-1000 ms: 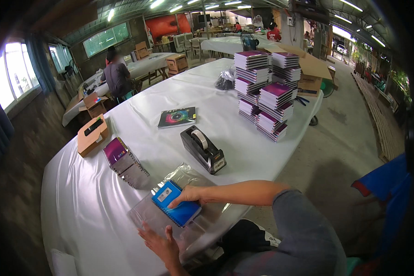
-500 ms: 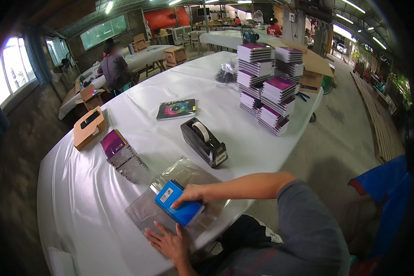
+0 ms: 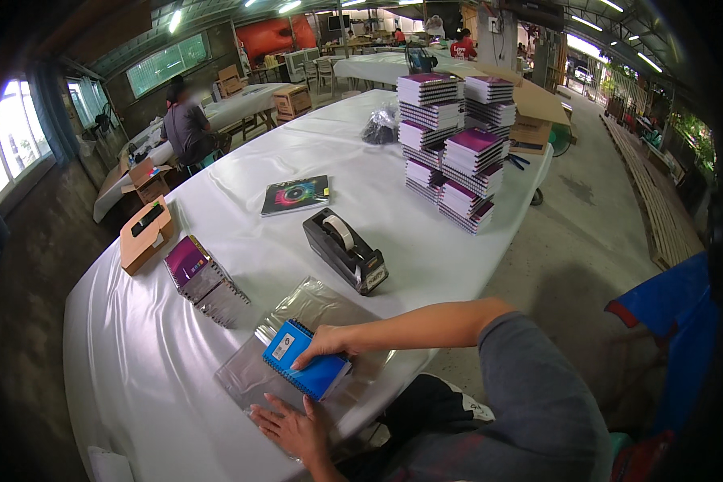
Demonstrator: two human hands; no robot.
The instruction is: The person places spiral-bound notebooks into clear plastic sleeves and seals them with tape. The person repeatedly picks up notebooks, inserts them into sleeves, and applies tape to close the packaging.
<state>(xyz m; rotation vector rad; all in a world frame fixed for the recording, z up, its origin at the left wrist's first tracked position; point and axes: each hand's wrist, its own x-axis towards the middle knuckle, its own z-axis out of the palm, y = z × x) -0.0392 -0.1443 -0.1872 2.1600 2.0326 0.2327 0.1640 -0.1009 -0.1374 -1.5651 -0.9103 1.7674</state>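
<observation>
A blue spiral notebook [image 3: 309,361] with a white label lies on clear plastic sheets [image 3: 245,365] near the front edge of the table. My right hand [image 3: 323,345] grips it from the right, thumb across its cover; the other fingers are largely hidden. Just nearer to me, my left hand [image 3: 291,428] rests with fingers spread on the plastic, close to the notebook's lower corner. A black tape dispenser [image 3: 345,253] stands beyond the sheets. To their left is a stack of small spiral notebooks [image 3: 205,281] with a purple cover on top.
Tall stacks of purple spiral notebooks [image 3: 458,149] stand at the far right of the white-covered table [image 3: 136,361]. A dark-covered book [image 3: 296,195] lies mid-table. An open cardboard box [image 3: 146,234] with a phone is at the left edge. A person [image 3: 186,128] sits at another table.
The whole view has shifted slightly. Both hands keep nearly the same pose, the right one still gripping the blue spiral notebook.
</observation>
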